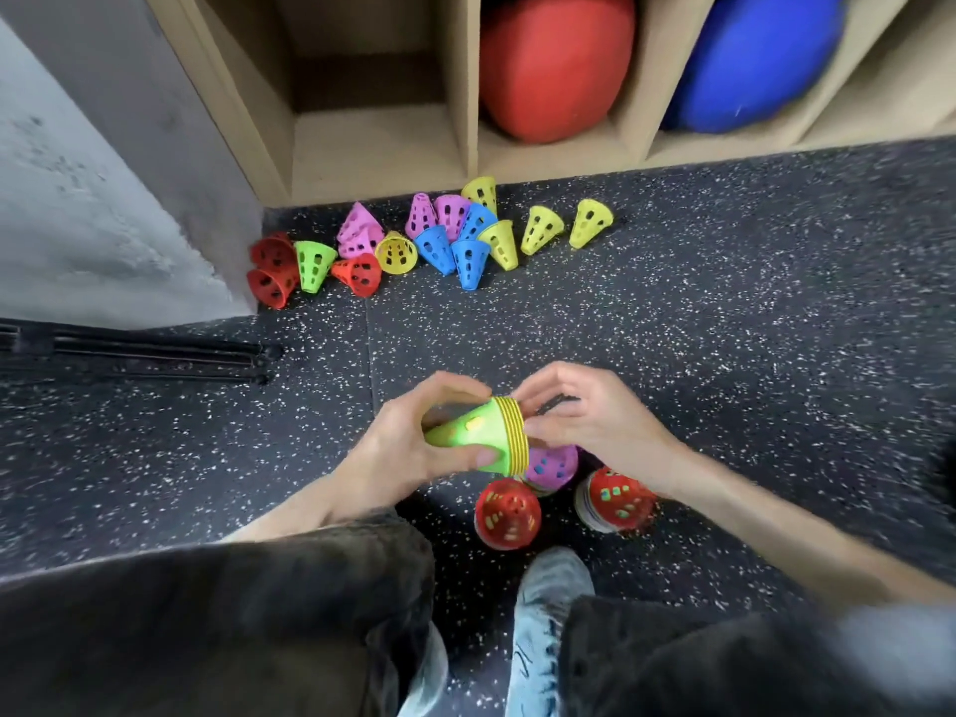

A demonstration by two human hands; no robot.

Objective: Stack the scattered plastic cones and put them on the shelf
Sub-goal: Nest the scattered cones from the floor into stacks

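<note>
The shelf (465, 163) runs across the far side of the floor (724, 328). Its left compartment is bare, and a red ball (553, 64) and a blue ball (755, 59) fill the next two. None of the cones is on it yet.

Loose cones (414, 240) lie in a line on the floor just in front of the shelf: red, green, pink, yellow and blue, most tipped on their sides, some touching.

Nearer my feet, three finished stacks stand on the floor: two red-topped stacks (507, 512) (618, 499) and a pink-topped one (551, 465), partly hidden under my hands.

Step in hand: stacking. I hold the green stack (473, 432) on its side above the floor. My left hand (414, 447) is wrapped around its narrow end and body, thumb along the near side. My right hand (584, 416) is at the wide end, fingertips curled against the ringed rims (yellow edges show between the green). The frame is blurred there, so this looks like a pinch on the rims, but I cannot confirm it.

Next move, as I judge it: press the rims flush, set this stack down, then reach forward for the loose cones. Aligning tip into mouth will be needed, since they lie at mixed angles.
</note>
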